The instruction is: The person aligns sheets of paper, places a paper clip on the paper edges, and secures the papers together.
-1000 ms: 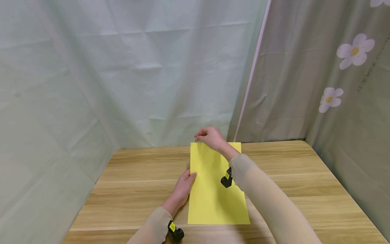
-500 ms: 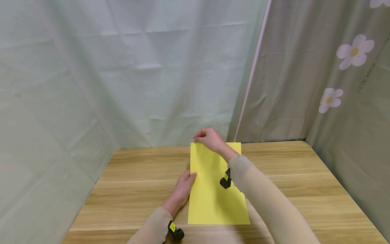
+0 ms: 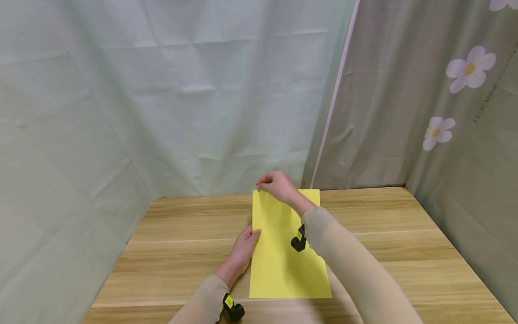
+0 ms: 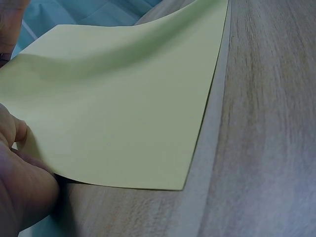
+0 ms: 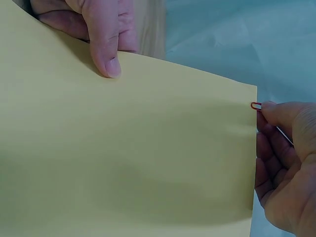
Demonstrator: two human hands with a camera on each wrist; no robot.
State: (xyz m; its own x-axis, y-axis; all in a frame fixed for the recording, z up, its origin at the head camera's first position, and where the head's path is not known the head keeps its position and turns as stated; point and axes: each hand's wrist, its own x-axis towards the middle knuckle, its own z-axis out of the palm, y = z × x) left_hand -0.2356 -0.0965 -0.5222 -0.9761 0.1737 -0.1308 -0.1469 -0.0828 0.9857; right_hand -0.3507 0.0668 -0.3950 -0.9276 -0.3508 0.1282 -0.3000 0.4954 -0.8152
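A yellow sheet of paper (image 3: 285, 265) is held above the wooden table, its near edge toward me. My left hand (image 3: 244, 246) pinches its left edge, thumb on top and the other fingers beneath. At the far left corner my right hand (image 3: 279, 185) pinches a small red paper clip (image 5: 255, 105) between thumb and forefinger. In the right wrist view the clip's looped end overlaps the paper's edge near the corner. The right hand's other fingers lie partly behind that edge. The left wrist view shows the sheet bending upward, with the left hand (image 4: 19, 173) at its side.
The wooden table (image 3: 182, 252) extends on both sides of the paper. Pale curtains (image 3: 226, 90) hang behind and to the left, and a grey curtain (image 3: 372, 112) with white flowers hangs at the right. Both wrists wear small black cameras.
My right hand has shifted slightly left and toward me, bringing the paper clip from just beyond the far edge onto the sheet's corner. The left hand and the sheet have stayed nearly still.
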